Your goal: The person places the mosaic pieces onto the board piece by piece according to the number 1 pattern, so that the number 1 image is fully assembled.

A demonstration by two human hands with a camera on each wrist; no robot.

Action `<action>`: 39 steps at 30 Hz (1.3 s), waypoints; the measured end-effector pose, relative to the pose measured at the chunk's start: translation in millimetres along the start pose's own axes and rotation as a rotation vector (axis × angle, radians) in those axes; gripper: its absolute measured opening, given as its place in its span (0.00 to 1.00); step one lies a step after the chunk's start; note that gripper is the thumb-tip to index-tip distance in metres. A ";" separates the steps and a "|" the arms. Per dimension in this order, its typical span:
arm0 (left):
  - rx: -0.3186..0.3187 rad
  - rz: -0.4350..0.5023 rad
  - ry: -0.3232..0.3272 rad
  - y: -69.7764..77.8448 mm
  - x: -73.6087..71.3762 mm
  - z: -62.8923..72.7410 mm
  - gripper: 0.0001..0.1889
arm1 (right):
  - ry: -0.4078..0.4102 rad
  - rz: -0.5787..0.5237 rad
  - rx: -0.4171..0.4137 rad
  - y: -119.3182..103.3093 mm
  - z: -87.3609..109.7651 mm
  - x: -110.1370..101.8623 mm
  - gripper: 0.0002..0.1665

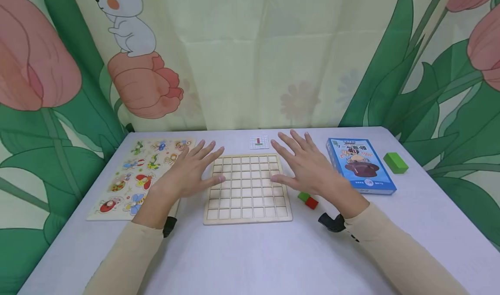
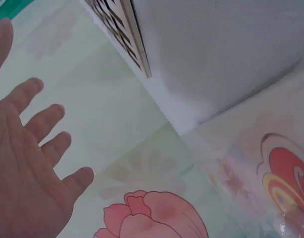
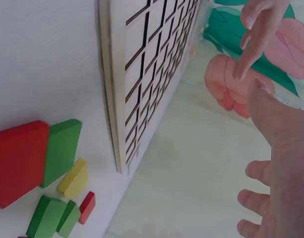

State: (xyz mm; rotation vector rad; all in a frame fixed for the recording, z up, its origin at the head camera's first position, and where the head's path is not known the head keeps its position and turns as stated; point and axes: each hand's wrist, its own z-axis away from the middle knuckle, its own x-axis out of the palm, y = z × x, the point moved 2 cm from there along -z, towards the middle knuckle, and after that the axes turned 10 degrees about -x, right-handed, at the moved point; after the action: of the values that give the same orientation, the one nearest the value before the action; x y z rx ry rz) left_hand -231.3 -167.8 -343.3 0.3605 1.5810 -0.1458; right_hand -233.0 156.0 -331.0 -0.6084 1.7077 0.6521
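My left hand (image 1: 191,171) hovers at the left side of a wooden grid board (image 1: 247,191), its fingers spread and holding nothing. At the board's right side my right hand (image 1: 308,167) is held up the same way, thumb over the grid. The board is pale, with rows of square cells. Close below the right hand lie a small green block (image 1: 303,196) and a red block (image 1: 311,203). In the right wrist view more blocks show, among them a yellow block (image 3: 74,179). The left wrist view shows the left palm (image 2: 28,163) with fingers apart.
A puzzle board with cartoon insects (image 1: 129,156) lies at the left, partly behind the left forearm. A small grid card (image 1: 258,142) with a printed pattern lies beyond the board. At the right are a blue box (image 1: 361,167) and a larger green block (image 1: 396,162). A printed curtain (image 1: 254,69) hangs behind the table.
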 end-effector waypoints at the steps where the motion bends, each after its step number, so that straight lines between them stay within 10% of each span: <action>1: 0.002 0.012 -0.006 -0.2 0.1 1.1 0.44 | -0.002 -0.004 0.001 0.4 1.7 -0.5 0.57; 24: 0.003 0.140 -0.171 -1.7 15.8 5.9 0.51 | -0.015 -0.175 0.025 23.2 34.7 4.3 0.52; 39: -0.038 0.199 -0.250 -5.2 23.1 8.9 0.49 | -0.010 -0.565 0.040 47.3 49.4 27.2 0.44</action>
State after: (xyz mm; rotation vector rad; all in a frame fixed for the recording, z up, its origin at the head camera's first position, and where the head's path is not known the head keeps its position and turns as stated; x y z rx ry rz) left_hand -224.6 -172.3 -367.2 0.4499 1.2922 -0.0059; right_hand -237.8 222.7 -362.0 -1.0038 1.4384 0.2161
